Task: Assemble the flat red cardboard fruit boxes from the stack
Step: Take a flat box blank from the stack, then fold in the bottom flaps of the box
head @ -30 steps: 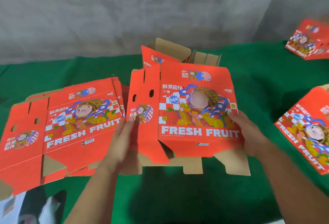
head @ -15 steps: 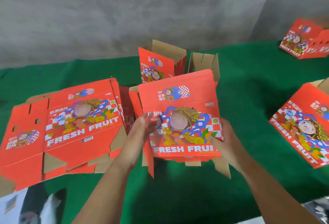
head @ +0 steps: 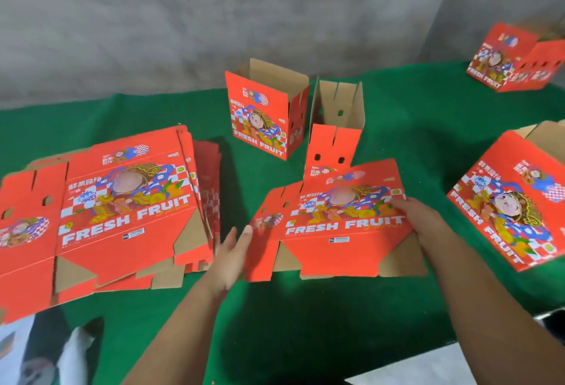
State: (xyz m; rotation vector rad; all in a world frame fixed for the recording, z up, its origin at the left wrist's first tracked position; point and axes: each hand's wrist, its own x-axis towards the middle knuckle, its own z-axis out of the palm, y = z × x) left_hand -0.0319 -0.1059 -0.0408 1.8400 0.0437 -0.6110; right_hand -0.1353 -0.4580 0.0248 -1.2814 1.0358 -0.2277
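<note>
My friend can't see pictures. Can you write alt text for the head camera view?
Two bare hands hold a flat red fruit box over a green table: left hand at its left edge, right hand on its right side. A stack of flat boxes lies left.

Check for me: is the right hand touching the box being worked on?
Touching. The head view shows the right hand gripping the right edge of the flat box.

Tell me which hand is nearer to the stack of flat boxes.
Left. The left hand hovers just right of the stack of flat boxes, at the held box's left edge. The right hand grips that box's far right side.
</note>
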